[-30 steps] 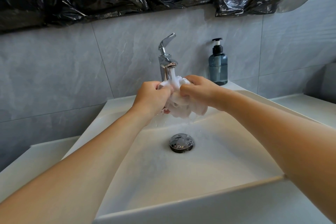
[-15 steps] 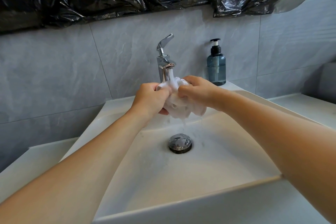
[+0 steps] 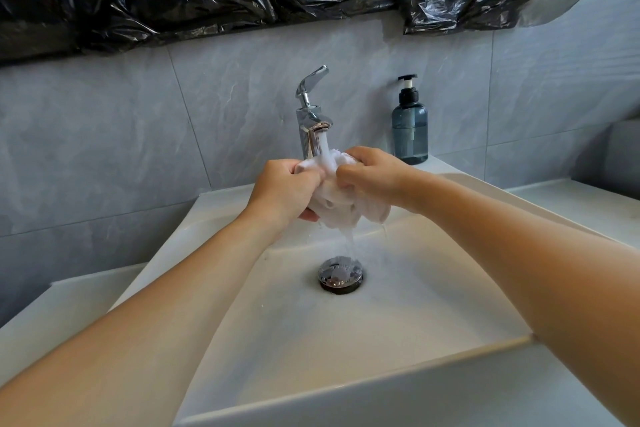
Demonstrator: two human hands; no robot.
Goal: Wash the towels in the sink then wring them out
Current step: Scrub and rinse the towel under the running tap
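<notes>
Landmark is the faucet (image 3: 313, 125), water running. Your left hand (image 3: 284, 189) sits just left of and below the spout, fingers curled tight round the left end of the white towel (image 3: 337, 199). The towel is bunched right under the stream, over the sink (image 3: 398, 388) basin and held clear of it, water falling from its bottom onto the drain (image 3: 341, 274) straight below the faucet. Its long axis runs left-right between your fists, with loose folds hanging down. Your right hand (image 3: 372, 177) is just right of the spout, fingers closed on the towel's right end. Both hands sit about equally near; fists nearly touch, so little slack is left. Likely still the rinse/scrub step. For wringing, you'd twist the fists opposite ways about that left-right axis. Soap bottle (image 3: 409, 125) stands further right of the faucet, untouched.
</notes>
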